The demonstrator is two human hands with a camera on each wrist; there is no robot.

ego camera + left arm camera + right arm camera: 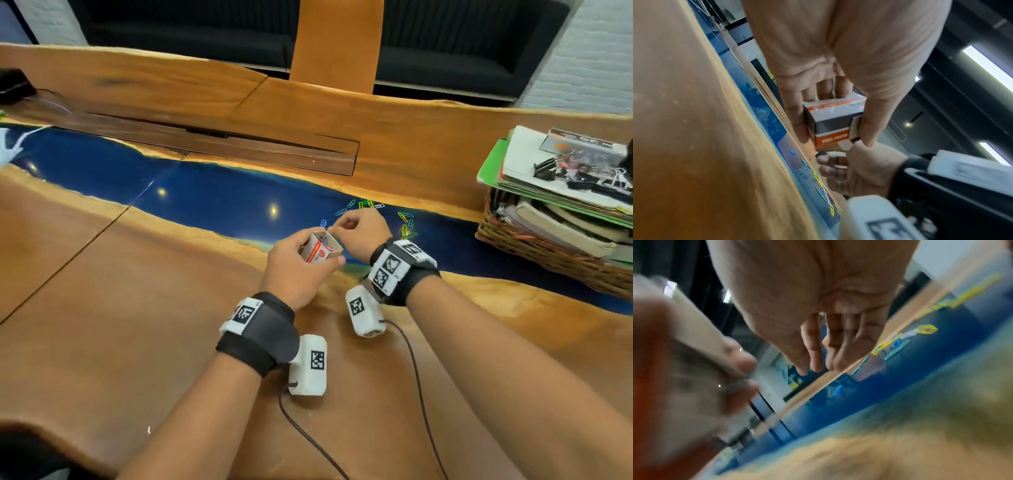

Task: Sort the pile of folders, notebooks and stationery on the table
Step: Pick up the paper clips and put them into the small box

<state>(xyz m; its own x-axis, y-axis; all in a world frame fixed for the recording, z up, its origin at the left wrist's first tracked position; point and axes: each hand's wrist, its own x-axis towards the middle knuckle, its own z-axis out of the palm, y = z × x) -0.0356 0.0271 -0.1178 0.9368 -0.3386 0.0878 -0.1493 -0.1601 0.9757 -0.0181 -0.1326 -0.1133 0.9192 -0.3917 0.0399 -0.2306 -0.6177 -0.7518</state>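
My left hand [310, 255] grips a small orange-and-white paper clip box [320, 251], held above the wooden table with its top open and coloured clips inside. In the left wrist view my thumb and fingers clamp the box [833, 125] from both sides. My right hand [337, 228] hovers at the box's far rim with its fingertips bunched together; whether a clip sits between them is hidden. Loose coloured paper clips [364, 204] lie scattered on the blue resin strip just beyond my right hand, and they show up again as blurred paper clips [926, 330] in the right wrist view.
A wicker basket [534, 253] at the right edge holds notebooks. Green and white folders [555, 192] are stacked on it, with black binder clips [579, 174] on top. A dark wooden recess [212, 144] runs along the table's far side. Cables trail from both wrist cameras.
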